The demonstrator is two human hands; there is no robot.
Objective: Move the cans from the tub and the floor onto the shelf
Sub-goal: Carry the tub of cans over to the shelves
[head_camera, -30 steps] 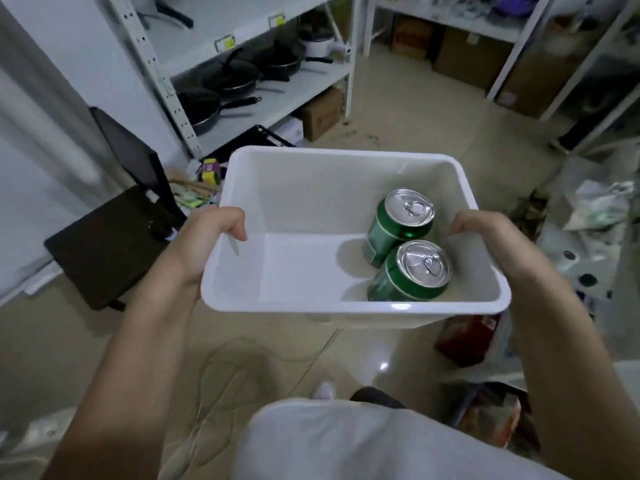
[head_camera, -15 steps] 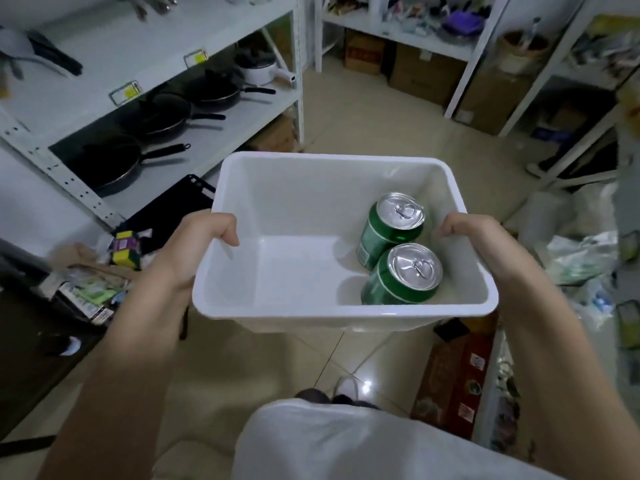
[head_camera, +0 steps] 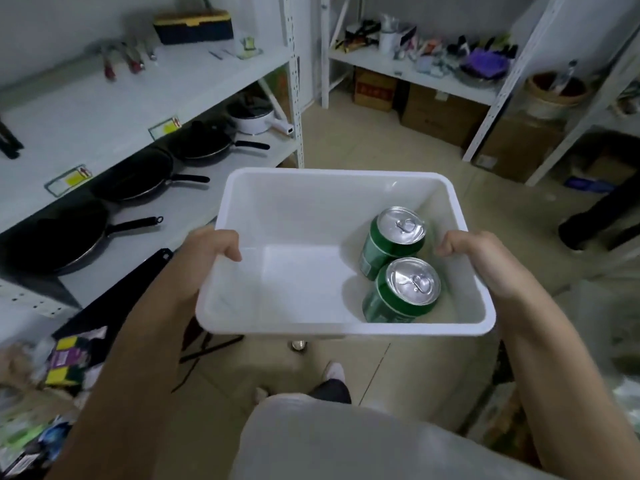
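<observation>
I hold a white plastic tub (head_camera: 322, 199) in front of me at waist height. My left hand (head_camera: 204, 258) grips its left rim and my right hand (head_camera: 485, 268) grips its right rim. Two green cans with silver tops stand upright in the tub's right half: the far can (head_camera: 391, 240) and the near can (head_camera: 401, 292), touching each other. A white metal shelf (head_camera: 104, 109) stands to my left. On the floor just below the tub a small silver round top (head_camera: 298, 345) shows, perhaps a can.
Black frying pans (head_camera: 138, 174) and a white pot (head_camera: 252, 114) fill the lower left shelf level. Tools and a dark toolbox (head_camera: 194, 27) lie on the upper level. More shelving with boxes stands at the back right. Clutter lies on the floor at both sides.
The view has swung to the right and upward, bringing the left shelf's upper level and the back shelving into sight. The tub, the cans and both hands keep their grip and arrangement.
</observation>
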